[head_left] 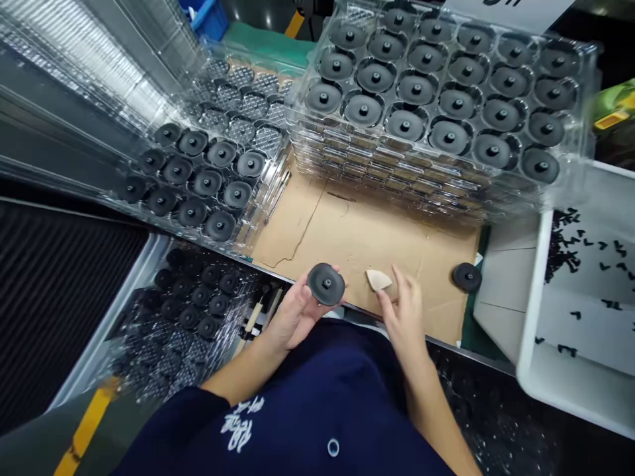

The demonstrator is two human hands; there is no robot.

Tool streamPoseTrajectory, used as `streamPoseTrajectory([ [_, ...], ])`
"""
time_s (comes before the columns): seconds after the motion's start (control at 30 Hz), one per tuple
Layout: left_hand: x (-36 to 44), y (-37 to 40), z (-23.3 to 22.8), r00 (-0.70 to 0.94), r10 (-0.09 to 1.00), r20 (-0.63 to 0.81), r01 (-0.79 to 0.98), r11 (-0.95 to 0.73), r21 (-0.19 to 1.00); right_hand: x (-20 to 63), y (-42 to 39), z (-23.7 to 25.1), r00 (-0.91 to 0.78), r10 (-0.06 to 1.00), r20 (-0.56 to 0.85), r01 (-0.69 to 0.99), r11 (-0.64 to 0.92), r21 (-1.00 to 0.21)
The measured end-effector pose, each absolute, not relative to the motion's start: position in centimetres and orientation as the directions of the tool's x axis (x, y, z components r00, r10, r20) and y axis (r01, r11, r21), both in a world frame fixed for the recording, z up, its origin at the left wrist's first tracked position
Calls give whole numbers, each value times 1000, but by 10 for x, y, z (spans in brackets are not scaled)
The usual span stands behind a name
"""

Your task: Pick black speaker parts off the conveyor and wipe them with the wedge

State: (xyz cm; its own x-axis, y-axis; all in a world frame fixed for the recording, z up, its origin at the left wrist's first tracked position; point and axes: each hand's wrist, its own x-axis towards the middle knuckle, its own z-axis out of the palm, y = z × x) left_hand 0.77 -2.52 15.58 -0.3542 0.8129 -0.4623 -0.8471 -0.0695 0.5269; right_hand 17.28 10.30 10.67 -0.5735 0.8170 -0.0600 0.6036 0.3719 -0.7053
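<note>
Left hand (297,311): grasps a black disc (326,284), lower centre of frame.
Right hand (404,311): released, fingers spread on the cardboard (357,231), just beside a tan wedge (378,279).
Loose disc (467,276): right of cardboard.
Stacked trays (446,172): upper right.

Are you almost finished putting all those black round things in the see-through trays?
Partly. The nearer clear tray has its front rows filled with black discs, but its back pockets look empty. The left hand holds one black disc; the right hand rests open on the cardboard. Another loose disc waits at the cardboard's edge. The tall stack of trays shows a full top layer.
</note>
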Motion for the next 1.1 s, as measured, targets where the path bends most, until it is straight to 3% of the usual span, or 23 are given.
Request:
streamPoseTrajectory([
  [0.1,1,-19,154,-355,790,-499,-866,-77,494,174,115,71,-523,847,-94,659,331,-675],
  [0.23,-4,-10,155,-338,764,-549,-885,-60,462,169,107,49,-599,794,-100,587,350,-730],
  [0.4,-5,-3,160,-325,776,-540,-874,-29,485,154,119,93,-643,756,-121,537,333,-775],
  [0.5,-1,0,165,-323,782,-533,-854,2,520,133,120,153,-611,791,32,426,362,-829],
  [0.6,2,-1,169,-286,791,-541,-836,70,545,114,104,202,-684,674,281,236,568,-789],
  [0.73,6,-6,175,-282,792,-542,-830,82,552,106,89,220,-826,498,264,141,636,-759],
  [0.9,8,-12,188,-214,862,-459,-790,124,601,120,77,217,-682,563,466,133,723,-678],
  [1.0,8,-15,196,-221,879,-422,-772,106,626,130,65,222,-727,525,442,47,681,-731],
  [1.1,15,-14,201,-210,899,-383,-750,103,653,131,64,229,-670,580,463,109,695,-711],
])
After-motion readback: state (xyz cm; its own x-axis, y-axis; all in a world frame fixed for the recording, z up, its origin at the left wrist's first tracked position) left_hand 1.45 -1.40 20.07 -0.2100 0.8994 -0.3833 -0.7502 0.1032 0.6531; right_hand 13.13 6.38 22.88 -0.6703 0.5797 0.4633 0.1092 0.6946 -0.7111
